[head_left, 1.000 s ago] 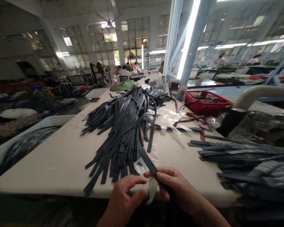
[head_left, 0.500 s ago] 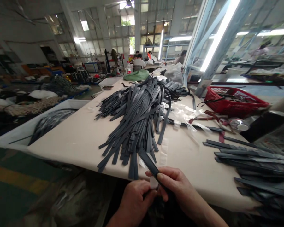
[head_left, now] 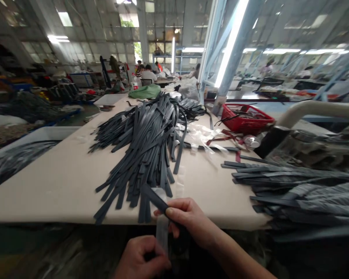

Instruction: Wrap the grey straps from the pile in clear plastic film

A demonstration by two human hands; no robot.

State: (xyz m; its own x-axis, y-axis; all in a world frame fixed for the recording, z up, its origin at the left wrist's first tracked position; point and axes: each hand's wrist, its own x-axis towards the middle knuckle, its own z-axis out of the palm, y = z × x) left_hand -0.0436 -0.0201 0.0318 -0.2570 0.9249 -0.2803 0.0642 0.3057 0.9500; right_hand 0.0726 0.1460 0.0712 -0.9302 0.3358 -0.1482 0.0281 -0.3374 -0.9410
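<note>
Between thumb and fingers, my right hand (head_left: 192, 219) pinches a dark grey flat strap (head_left: 154, 198), its free end pointing up and left over the table's front edge. My left hand (head_left: 142, 255), lower and slightly blurred, is closed on a whitish translucent strip (head_left: 162, 229) that runs up toward the strap and my right fingers. Whether that strip is still attached to the strap, I cannot tell. Just beyond lies a big fanned heap of similar straps (head_left: 151, 143), some ends pointing at me.
The pale table (head_left: 61, 186) carries another pile of straps (head_left: 293, 190) on the right. Translucent scraps (head_left: 203, 135), a red basket (head_left: 244, 118) and a clear bottle (head_left: 251, 141) stand farther back. A machine (head_left: 317, 143) is at right, a white bin (head_left: 55, 133) at left.
The view has swung to the right. My left hand has moved down and away from my right hand, and more of the translucent strip shows between them. My right hand keeps its pinch.
</note>
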